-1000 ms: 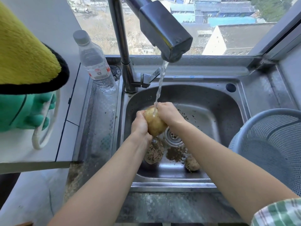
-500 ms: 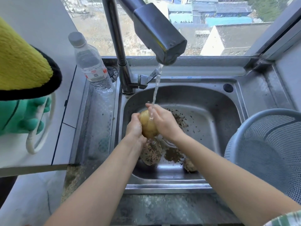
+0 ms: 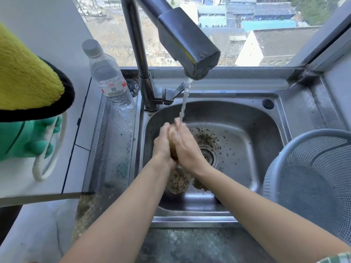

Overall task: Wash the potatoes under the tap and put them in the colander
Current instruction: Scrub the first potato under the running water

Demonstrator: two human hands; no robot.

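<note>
Potato sandwiched between both palms under the running tap.
Left hand (image 3: 161,147) and right hand (image 3: 187,149) press flat around the potato (image 3: 172,138), long axis running away toward the tap (image 3: 187,42); muddy potato (image 3: 178,182) below in the sink (image 3: 247,130), colander (image 3: 311,179) far right.

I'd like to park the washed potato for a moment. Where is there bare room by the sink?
Bare steel lies between the water bottle and the sink rim, and behind the colander. The basin floor by the drain is crowded with dirt and a dirty potato.

Colander (image 3: 311,179) right of sink (image 3: 247,118).
</note>
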